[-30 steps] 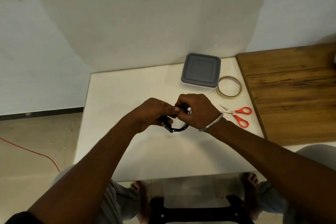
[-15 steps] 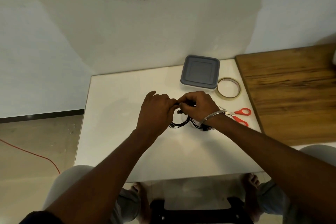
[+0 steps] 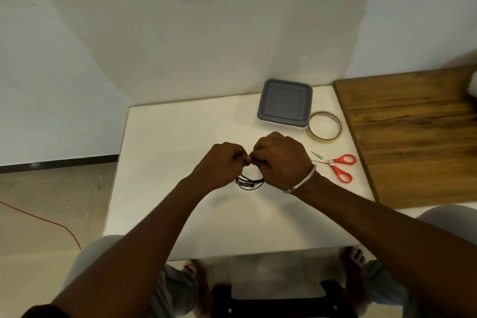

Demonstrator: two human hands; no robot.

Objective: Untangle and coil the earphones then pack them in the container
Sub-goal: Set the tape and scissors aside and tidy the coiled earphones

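Both hands, left hand [image 3: 222,162] and right hand [image 3: 280,160], are pinching the limp, light earphones [image 3: 249,181] near the container [image 3: 285,102], apparently at the coil's top.

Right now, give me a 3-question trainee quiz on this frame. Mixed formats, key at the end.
1. True or false: the container has its lid off.
2. Multiple choice: what lies on the table between the container and the scissors? A) tape roll B) marker C) cup
3. Short answer: which grips the earphones, the left hand, the right hand, or both?

Key:
1. False, the grey lid is on.
2. A.
3. Both: their fingers meet on the cable, and the black loops hang below.
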